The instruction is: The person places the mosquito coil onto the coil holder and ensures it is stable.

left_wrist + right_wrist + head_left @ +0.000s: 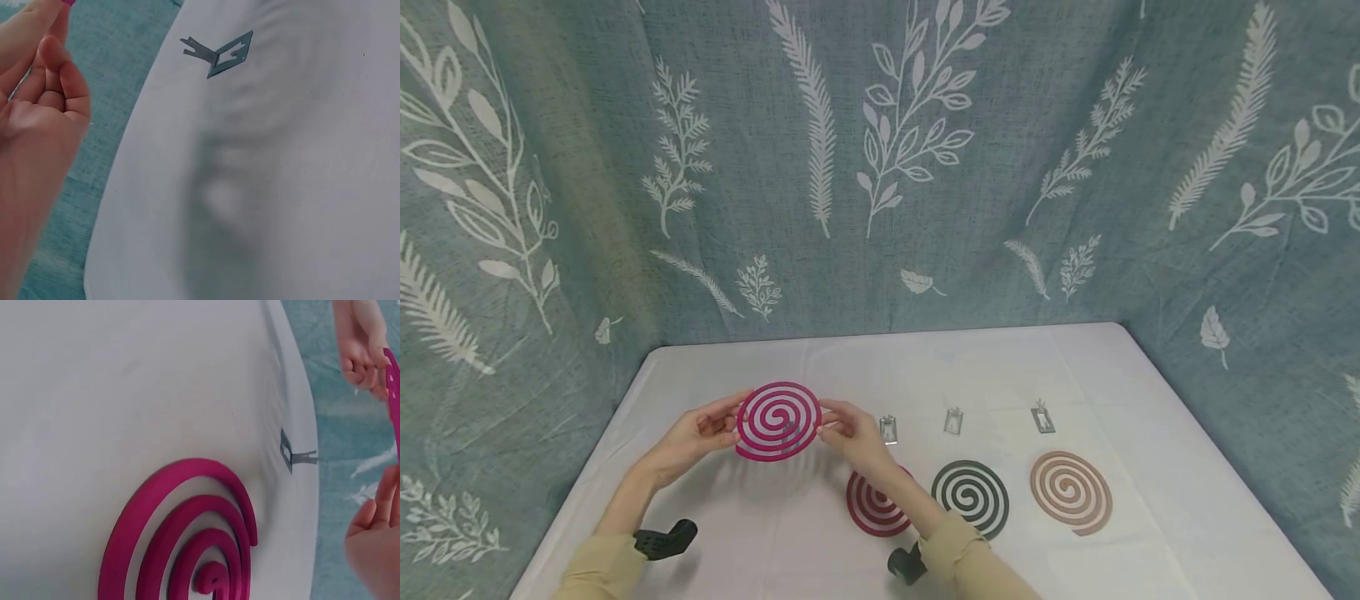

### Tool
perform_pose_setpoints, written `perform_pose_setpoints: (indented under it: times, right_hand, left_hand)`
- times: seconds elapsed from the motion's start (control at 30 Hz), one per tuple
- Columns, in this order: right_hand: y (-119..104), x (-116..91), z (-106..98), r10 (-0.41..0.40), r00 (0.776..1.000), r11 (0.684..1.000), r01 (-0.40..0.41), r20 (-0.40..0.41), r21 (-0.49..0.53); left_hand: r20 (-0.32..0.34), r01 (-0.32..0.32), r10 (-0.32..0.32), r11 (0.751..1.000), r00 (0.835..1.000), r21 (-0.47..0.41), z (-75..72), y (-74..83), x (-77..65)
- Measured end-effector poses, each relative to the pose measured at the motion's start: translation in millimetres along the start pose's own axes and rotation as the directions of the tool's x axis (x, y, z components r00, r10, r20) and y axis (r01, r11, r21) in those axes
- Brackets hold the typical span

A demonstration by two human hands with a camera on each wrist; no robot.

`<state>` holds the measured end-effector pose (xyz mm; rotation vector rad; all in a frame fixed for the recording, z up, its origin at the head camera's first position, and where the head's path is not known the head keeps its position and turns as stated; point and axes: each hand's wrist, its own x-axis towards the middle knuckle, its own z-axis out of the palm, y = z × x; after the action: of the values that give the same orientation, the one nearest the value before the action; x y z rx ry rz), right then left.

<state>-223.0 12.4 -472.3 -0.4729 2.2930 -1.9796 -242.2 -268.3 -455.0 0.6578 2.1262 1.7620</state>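
Note:
Both hands hold a magenta mosquito coil (781,414) up over the table's left part, tilted with its flat face toward the head camera. My left hand (688,440) pinches its left edge between thumb and fingers. At the opposite edge, my right hand (861,442) grips it the same way. Below the raised coil, a small metal coil stand (230,66) sits on the white cloth with its forked prong sticking up. A dark red coil (853,502) lies flat on the table, partly hidden by the right forearm.
To the right lie a dark green coil (967,498) and a brown coil (1066,487). Behind the coils stand more metal stands: a left one (888,441), a middle one (953,432) and a right one (1045,429). A patterned blue-green curtain (850,283) surrounds the white table (1150,517).

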Motion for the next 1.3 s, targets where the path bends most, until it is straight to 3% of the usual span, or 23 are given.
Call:
perform_pose_setpoints:
  times: [0.2,0.4,0.67,0.83,1.13,1.3]
  right_hand:
    - [1,3,3,0.067,0.998,0.996,-0.066,-0.018,0.056]
    - [9,4,8,0.113,0.993,0.988,-0.110,-0.022,0.111]
    - [20,5,15,0.175,0.984,0.966,-0.165,-0.033,0.201]
    - [26,5,17,0.186,0.982,0.959,-0.174,-0.033,0.226]
    - [31,5,17,0.204,0.978,0.951,-0.191,-0.030,0.242]
    - [36,6,17,0.227,0.974,0.945,-0.214,-0.024,0.248]
  left_hand:
    - [-0.073,-0.044,0.037,0.994,0.997,-0.104,1.9,-14.4,0.8]
    - [-0.130,-0.121,0.101,0.981,0.986,-0.153,7.1,-30.0,3.3]
    - [-0.171,-0.123,0.090,0.974,0.981,-0.188,13.7,-47.7,2.9]
    - [-0.181,-0.098,0.058,0.970,0.982,-0.223,15.8,-56.3,2.2]
    - [-0.235,0.016,-0.068,0.976,0.970,-0.217,22.0,-60.9,2.2]
    - [-0.222,0.039,-0.094,0.970,0.971,-0.240,22.5,-62.1,3.9]
